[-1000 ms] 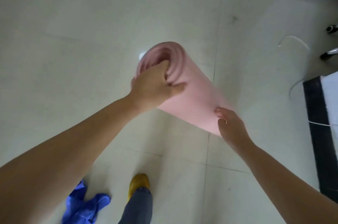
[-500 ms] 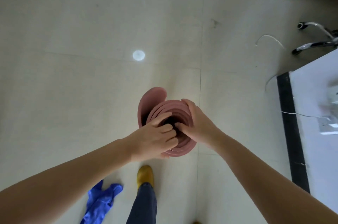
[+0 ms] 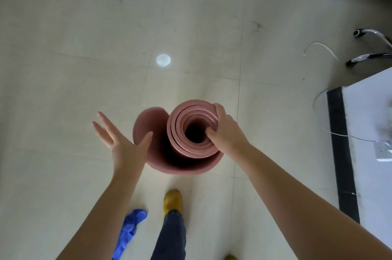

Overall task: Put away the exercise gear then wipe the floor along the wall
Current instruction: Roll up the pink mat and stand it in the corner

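The rolled pink foam exercise mat was now gripped only by the right hand; the left hand had been let go, fingers spread, and the outer flap had sprung loose, so re-rolling looked needed.

Both bare forearms reach forward and down; the right hand grips the top edge of a rolled pink mat, thumb hooked into its hollow centre, fingers curled over the outer rim; the left hand is spread, fingers straight, thumb touching the mat's loose outer flap.
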Motion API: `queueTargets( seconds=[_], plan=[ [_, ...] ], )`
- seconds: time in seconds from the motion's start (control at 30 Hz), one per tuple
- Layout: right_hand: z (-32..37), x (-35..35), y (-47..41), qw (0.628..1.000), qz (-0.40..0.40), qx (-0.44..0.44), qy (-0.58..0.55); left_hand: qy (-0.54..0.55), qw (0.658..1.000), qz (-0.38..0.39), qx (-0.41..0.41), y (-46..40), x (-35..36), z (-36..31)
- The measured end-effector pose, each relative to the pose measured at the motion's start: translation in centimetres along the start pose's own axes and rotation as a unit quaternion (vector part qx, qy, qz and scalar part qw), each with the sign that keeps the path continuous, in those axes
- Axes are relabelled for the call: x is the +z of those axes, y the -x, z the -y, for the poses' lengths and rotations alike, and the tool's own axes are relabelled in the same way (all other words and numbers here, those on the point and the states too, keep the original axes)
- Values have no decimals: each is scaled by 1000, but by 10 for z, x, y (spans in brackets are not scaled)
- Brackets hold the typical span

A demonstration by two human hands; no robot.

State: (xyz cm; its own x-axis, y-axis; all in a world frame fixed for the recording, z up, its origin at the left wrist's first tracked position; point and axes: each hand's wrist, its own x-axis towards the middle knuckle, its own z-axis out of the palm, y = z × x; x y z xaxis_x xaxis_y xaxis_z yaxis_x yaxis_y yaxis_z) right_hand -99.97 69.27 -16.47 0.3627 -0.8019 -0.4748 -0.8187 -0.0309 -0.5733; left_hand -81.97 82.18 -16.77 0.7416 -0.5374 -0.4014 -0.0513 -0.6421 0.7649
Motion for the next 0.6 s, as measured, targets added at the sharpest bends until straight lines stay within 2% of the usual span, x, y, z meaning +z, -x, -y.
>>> queueTargets(
  seconds=[0.03, 0.1, 0.13, 0.23, 0.33, 0.4, 0.5, 0.6],
  plan=[
    [3, 3, 3, 1000, 4, 0, 7, 29, 996, 37, -76, -12, -3, 2],
    [8, 11, 11, 1000, 7, -4, 23, 94, 963, 132, -215, -28, -6, 1],
    [11, 15, 15, 999, 7, -7, 34, 89, 954, 158, -239, -33, -7, -3],
    [23, 24, 25, 997, 23, -20, 73, 38, 955, 194, -223, -43, -7, -27],
    [29, 26, 20, 996, 35, -23, 83, -51, 936, 302, -172, -43, -4, -50],
    [28, 21, 13, 997, 33, -8, 75, -74, 923, 358, -120, -34, -1, -54],
    [25, 16, 6, 998, 38, -3, 49, -70, 933, 341, -95, -17, 5, -47],
    [28, 22, 11, 997, 46, 23, 54, -91, 951, 285, -82, -9, 15, -36]
  ],
)
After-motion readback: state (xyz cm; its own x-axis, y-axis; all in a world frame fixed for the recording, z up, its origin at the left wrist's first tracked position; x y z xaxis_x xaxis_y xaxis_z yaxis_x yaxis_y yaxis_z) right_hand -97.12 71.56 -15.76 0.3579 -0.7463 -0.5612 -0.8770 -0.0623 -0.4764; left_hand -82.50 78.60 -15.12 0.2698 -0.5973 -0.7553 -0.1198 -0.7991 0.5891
